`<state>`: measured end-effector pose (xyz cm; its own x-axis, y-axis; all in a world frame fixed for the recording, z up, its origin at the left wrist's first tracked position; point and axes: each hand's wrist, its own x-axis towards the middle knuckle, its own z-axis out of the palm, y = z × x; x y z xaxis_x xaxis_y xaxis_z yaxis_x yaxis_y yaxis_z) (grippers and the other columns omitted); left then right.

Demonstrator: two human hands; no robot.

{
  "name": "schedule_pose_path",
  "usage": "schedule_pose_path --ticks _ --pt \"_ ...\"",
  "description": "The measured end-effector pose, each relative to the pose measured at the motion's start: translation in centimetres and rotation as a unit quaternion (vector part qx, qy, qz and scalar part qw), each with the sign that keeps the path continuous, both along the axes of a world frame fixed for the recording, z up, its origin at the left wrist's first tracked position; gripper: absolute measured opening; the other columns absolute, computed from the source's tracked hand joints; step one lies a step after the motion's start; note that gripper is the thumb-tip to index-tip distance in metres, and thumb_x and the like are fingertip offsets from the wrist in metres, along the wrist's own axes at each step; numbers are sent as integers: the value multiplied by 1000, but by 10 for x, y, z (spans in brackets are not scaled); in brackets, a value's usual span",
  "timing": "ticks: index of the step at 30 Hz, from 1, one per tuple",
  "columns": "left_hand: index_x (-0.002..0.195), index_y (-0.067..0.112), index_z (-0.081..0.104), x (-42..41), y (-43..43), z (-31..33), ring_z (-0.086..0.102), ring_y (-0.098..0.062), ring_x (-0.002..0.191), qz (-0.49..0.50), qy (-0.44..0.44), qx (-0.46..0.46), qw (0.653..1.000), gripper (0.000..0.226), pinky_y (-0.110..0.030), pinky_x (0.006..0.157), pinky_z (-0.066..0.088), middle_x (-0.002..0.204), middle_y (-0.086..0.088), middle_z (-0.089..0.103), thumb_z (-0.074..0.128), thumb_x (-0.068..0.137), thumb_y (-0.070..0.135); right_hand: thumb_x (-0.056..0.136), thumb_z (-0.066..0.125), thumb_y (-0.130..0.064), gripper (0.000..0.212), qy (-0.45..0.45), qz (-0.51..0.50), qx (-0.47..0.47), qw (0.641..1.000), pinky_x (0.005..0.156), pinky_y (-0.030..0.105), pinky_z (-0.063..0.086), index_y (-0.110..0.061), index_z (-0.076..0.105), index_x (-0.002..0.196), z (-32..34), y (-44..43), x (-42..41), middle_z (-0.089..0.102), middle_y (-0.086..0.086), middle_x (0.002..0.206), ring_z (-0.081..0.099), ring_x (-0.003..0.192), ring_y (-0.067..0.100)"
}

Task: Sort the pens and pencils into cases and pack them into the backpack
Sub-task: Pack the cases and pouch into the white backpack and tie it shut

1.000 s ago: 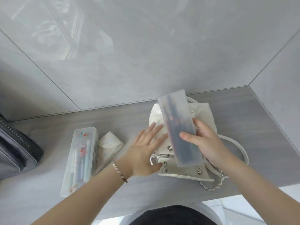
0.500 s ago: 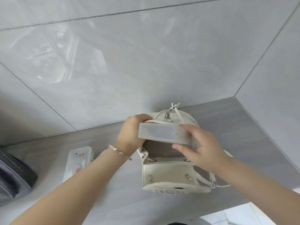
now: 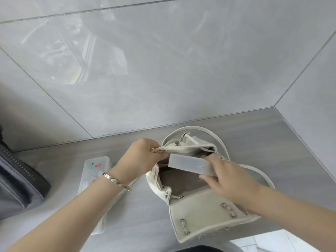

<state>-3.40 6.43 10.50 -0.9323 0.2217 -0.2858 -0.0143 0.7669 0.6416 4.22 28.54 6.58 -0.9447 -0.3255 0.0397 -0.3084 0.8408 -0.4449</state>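
Head view: the left hand [image 3: 143, 155] grips the drawstring rim of the white backpack [image 3: 200, 213], holding its mouth open. The right hand [image 3: 231, 179] clasps a frosted pencil case [image 3: 189, 163] directly over that opening, seemingly end-on, its long axis pointing down into the bag. Two cases are visible. The second case [image 3: 94, 171] lies lengthwise on the table [image 3: 263, 139] just left of the backpack, partly under the left forearm and nearer the left hand. One dark bag [image 3: 20, 180] sits far left.

Backpack [image 3: 203, 211]: set on the counter [image 3: 263, 135], right of centre, flap laid nearest. Pencil case [image 3: 189, 163]: positioned across its open mouth. Second case [image 3: 94, 170]: laid to the left. Another bag [image 3: 18, 179]: placed far left.
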Motion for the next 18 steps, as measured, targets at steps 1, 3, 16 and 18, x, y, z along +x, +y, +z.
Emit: schedule_pose_path --ticks 1,3,16,18 --pt "61 20 58 1 -2 -4 49 -11 46 5 -4 -7 1000 21 -14 42 36 52 4 53 65 80 26 89 49 -22 25 -12 -17 28 999 70 31 41 -10 49 111 -4 1 -4 65 8 103 61 93 29" --pt "66 26 51 0 -2 -9 51 -10 50 42 13 1 999 21 -20 48 39 56 7 56 67 79 26 86 47 -13 26 -13 10 88 996 75 40 45 -5 51 111 -9 0 -11 63 10 107 59 96 32" --pt "102 22 71 15 -9 -28 57 -26 112 -2 193 -100 976 38 -34 81 49 144 -3 43 45 86 -1 80 48 -5 47 17 -27 184 982 59 32 31 -11 35 125 -18 -38 -35 56 10 106 59 93 30" --pt "116 35 62 14 -5 -33 50 -27 120 36 163 -121 979 43 -28 79 44 148 -3 36 40 90 9 81 47 -4 45 14 -29 183 983 59 32 32 -11 34 124 -18 -37 -38 56 9 104 59 92 30"
